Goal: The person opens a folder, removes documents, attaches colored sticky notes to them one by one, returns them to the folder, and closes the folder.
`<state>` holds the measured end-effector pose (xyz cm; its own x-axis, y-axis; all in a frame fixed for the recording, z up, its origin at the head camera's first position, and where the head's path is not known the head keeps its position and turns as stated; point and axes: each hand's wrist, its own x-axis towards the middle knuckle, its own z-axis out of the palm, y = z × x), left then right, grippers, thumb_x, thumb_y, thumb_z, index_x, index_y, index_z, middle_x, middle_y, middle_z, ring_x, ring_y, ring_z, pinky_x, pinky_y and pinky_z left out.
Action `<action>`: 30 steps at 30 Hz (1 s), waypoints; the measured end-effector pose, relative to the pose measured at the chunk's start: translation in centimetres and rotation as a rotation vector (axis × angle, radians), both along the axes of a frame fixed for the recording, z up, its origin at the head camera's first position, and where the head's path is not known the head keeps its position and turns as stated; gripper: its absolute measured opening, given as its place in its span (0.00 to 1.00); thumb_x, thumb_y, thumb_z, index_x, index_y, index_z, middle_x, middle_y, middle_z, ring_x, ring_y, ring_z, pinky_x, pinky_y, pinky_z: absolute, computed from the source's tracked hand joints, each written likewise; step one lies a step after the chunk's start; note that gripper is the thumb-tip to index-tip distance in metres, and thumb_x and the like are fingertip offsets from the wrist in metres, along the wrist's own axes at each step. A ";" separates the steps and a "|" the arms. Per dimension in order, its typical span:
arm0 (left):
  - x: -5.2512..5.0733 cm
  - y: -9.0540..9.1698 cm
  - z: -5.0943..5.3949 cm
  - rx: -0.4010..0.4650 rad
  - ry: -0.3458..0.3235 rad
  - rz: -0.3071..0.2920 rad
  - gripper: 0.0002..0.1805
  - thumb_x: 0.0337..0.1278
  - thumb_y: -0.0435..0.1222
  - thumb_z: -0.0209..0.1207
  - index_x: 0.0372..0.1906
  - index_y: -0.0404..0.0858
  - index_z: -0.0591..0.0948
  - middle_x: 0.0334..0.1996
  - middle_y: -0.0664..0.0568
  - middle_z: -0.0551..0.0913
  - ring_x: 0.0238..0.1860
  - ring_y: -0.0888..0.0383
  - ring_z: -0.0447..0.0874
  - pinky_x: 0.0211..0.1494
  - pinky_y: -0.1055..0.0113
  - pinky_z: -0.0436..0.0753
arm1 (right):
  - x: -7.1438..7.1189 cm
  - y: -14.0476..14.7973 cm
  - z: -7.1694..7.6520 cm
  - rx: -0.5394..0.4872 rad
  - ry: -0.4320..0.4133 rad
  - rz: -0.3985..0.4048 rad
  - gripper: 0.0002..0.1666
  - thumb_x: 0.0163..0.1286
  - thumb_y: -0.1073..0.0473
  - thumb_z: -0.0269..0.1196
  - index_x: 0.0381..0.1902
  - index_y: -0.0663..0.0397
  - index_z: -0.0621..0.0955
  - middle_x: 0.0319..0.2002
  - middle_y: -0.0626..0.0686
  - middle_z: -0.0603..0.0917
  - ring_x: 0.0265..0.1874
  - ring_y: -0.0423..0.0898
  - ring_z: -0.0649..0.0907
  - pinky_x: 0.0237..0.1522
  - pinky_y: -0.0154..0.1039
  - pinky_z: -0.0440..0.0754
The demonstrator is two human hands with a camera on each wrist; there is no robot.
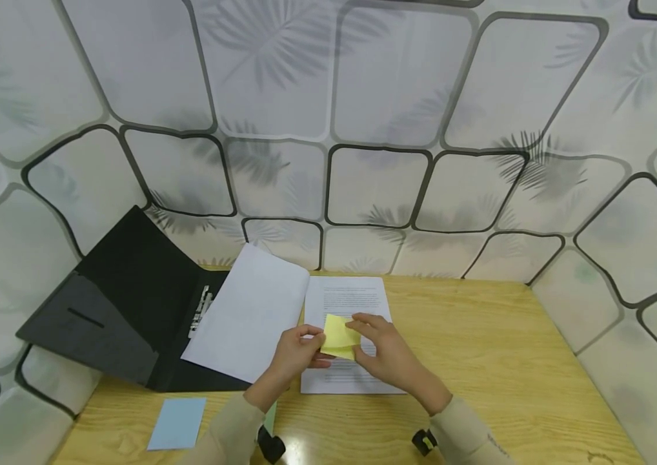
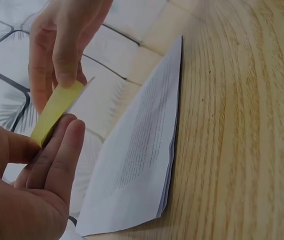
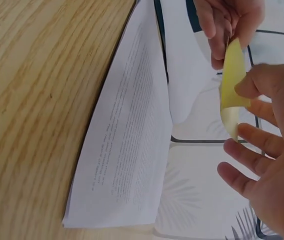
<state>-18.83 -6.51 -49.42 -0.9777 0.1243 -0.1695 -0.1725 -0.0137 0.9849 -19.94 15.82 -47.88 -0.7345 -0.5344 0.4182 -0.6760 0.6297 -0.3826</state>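
A pad of yellow sticky notes (image 1: 338, 334) is held up over a printed stack of paper (image 1: 383, 385). My left hand (image 1: 296, 354) pinches the pad's left edge between thumb and fingers. At the other side, my right hand (image 1: 391, 355) grips the top sticky note (image 3: 231, 92) between thumb and forefinger, and that note bends away in a curl. The remaining right fingers (image 3: 244, 181) are spread. In the left wrist view the pad (image 2: 57, 107) appears nearly edge-on between both hands.
A black folder (image 1: 131, 303) lies open at the left with a metal clip (image 1: 201, 311) along its spine. White sheets (image 1: 253, 310) fold over from it. A blue paper square (image 1: 177, 423) lies on the wooden table (image 1: 479, 361). Something green (image 1: 270, 418) shows beside the left sleeve.
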 end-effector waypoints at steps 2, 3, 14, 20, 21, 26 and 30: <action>0.0 0.0 0.0 0.018 -0.021 0.005 0.16 0.77 0.32 0.57 0.57 0.23 0.80 0.38 0.33 0.91 0.37 0.42 0.95 0.39 0.60 0.93 | 0.0 0.1 0.0 0.014 0.039 -0.001 0.25 0.61 0.66 0.73 0.58 0.57 0.86 0.64 0.62 0.83 0.64 0.60 0.83 0.60 0.59 0.85; 0.0 0.0 0.0 0.027 -0.032 0.007 0.16 0.78 0.33 0.57 0.57 0.23 0.80 0.38 0.33 0.91 0.37 0.43 0.95 0.39 0.60 0.93 | 0.0 0.1 -0.1 0.019 0.057 -0.002 0.24 0.60 0.67 0.73 0.57 0.56 0.87 0.63 0.62 0.84 0.64 0.60 0.83 0.60 0.59 0.86; 0.3 -0.2 0.4 0.069 -0.055 -0.032 0.19 0.81 0.35 0.52 0.61 0.22 0.79 0.40 0.36 0.91 0.38 0.49 0.95 0.43 0.58 0.93 | -0.3 -0.5 -0.3 -0.086 0.180 -0.049 0.12 0.64 0.71 0.74 0.45 0.58 0.89 0.51 0.58 0.89 0.52 0.56 0.87 0.53 0.50 0.89; 0.4 -0.5 0.4 0.012 -0.035 -0.030 0.21 0.77 0.35 0.54 0.62 0.23 0.80 0.42 0.35 0.91 0.39 0.46 0.95 0.44 0.58 0.93 | -0.3 -0.7 -0.3 -0.143 0.134 -0.059 0.10 0.65 0.71 0.73 0.44 0.58 0.90 0.46 0.55 0.90 0.50 0.53 0.88 0.52 0.48 0.90; 0.4 -0.4 0.4 0.006 -0.034 -0.029 0.20 0.76 0.35 0.55 0.61 0.23 0.81 0.43 0.35 0.91 0.39 0.47 0.95 0.44 0.58 0.93 | -0.3 -0.7 -0.3 -0.153 0.132 -0.057 0.10 0.65 0.71 0.73 0.44 0.58 0.90 0.46 0.55 0.91 0.50 0.53 0.89 0.52 0.48 0.90; 0.3 -0.4 0.4 -0.032 0.010 -0.017 0.18 0.76 0.35 0.59 0.55 0.23 0.83 0.42 0.35 0.91 0.35 0.50 0.95 0.42 0.57 0.94 | -0.2 -0.9 -0.4 -0.217 0.116 -0.046 0.12 0.66 0.70 0.73 0.46 0.57 0.90 0.46 0.54 0.92 0.50 0.53 0.90 0.51 0.48 0.91; 0.4 -0.5 0.4 -0.099 0.060 -0.015 0.14 0.73 0.33 0.62 0.48 0.23 0.85 0.37 0.36 0.92 0.32 0.51 0.94 0.39 0.58 0.93 | -0.3 -1.1 -0.4 -0.263 0.101 -0.073 0.10 0.66 0.70 0.73 0.45 0.58 0.91 0.43 0.54 0.92 0.47 0.52 0.91 0.49 0.47 0.91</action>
<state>-18.46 -6.99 -49.06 -0.9845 0.1249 -0.1228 -0.1126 0.0860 0.9899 -20.22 14.68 -48.27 -0.7149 -0.3449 0.6082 -0.6752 0.5663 -0.4726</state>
